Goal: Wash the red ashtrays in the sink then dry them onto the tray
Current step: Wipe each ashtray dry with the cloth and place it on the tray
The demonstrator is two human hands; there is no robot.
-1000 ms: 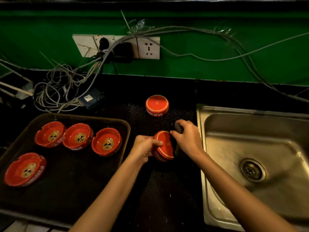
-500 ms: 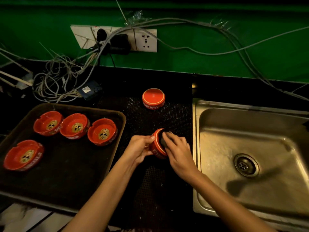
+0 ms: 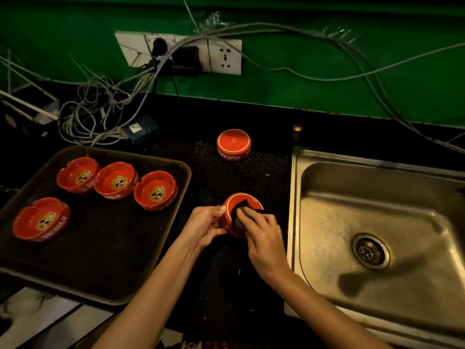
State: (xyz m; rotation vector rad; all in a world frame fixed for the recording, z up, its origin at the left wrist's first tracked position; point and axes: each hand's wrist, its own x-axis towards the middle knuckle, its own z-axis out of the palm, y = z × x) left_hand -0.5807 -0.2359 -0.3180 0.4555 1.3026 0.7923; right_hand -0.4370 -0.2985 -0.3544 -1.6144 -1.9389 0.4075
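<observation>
My left hand [image 3: 205, 226] grips a red ashtray [image 3: 230, 205] held on its side above the black mat, its bottom facing up and right. Against that bottom my right hand [image 3: 261, 233] presses a dark cloth [image 3: 240, 214], fingers curled on it. A second red ashtray [image 3: 234, 144] sits upside down on the mat farther back. Several red ashtrays, one of them [image 3: 154, 190], stand upright on the dark tray [image 3: 105, 248] at the left. The steel sink [image 3: 377, 222] lies at the right, with no ashtray in it.
A black perforated mat [image 3: 226, 280] covers the counter between tray and sink. Tangled grey cables [image 3: 88, 117] and a black adapter [image 3: 139, 129] lie at the back left below a wall socket strip [image 3: 224, 56]. More cables hang along the green wall.
My right hand moved from beside the ashtray onto its bottom with the cloth. My left hand turned the ashtray a little, bottom more toward me.
</observation>
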